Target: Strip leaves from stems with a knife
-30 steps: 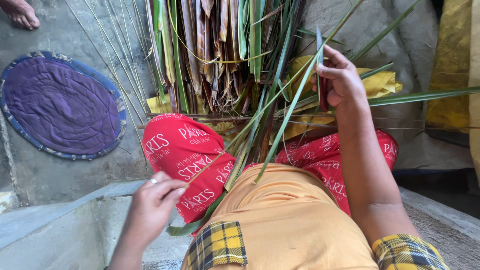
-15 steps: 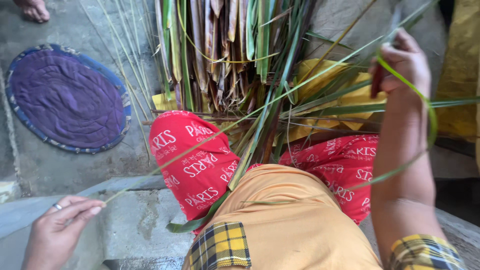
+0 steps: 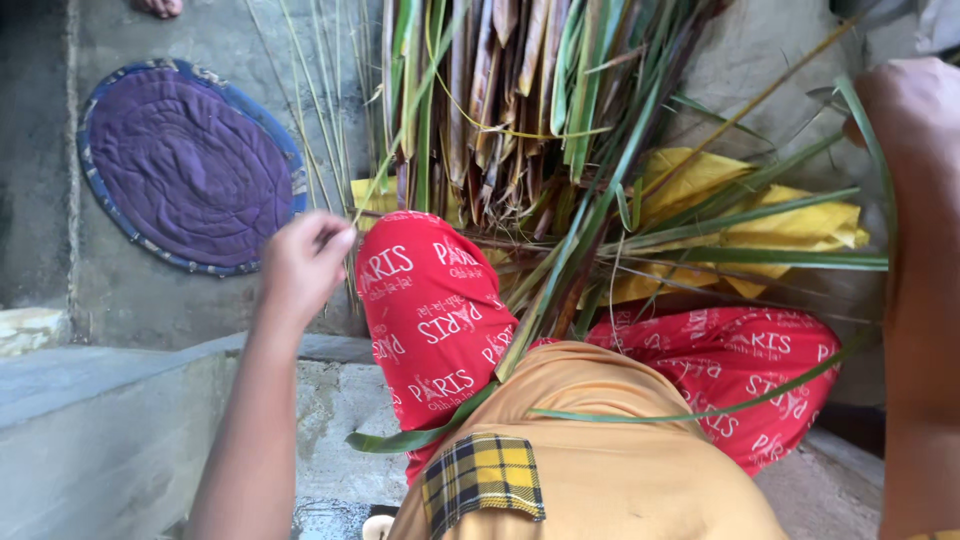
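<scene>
Now we are looking first at the thin pale leaf rib [image 3: 318, 120] that our left hand [image 3: 300, 268] is pinching: the fingers are closed on its lower end, near the fingertips, and the rib is running up and slightly to the left, away from the hand, toward the top of the view. Its long axis is lying almost straight ahead of the hand, among other loose ribs of the same kind. The left hand is clearly the nearer one to it.

Just to the right of this hand, the big bundle of palm leaves [image 3: 520, 110] is standing between our knees, green and brown blades pointing away from us. Our right hand [image 3: 910, 100] is raised high at the right edge, and a long green leaf strip [image 3: 868, 150] is curving over it; we cannot tell if this hand is closed on the strip or only touching it, because the fingers are hidden.

Below the left hand and to its right, the red printed trousers [image 3: 440, 310] are covering our knees, and the orange shirt [image 3: 600, 450] is nearest to us. A yellow sheet [image 3: 780, 225] is lying under the leaves, left of the right arm. To the left of the left hand, well apart, a round purple mat [image 3: 185, 165] is resting on the concrete floor [image 3: 110, 290].
</scene>
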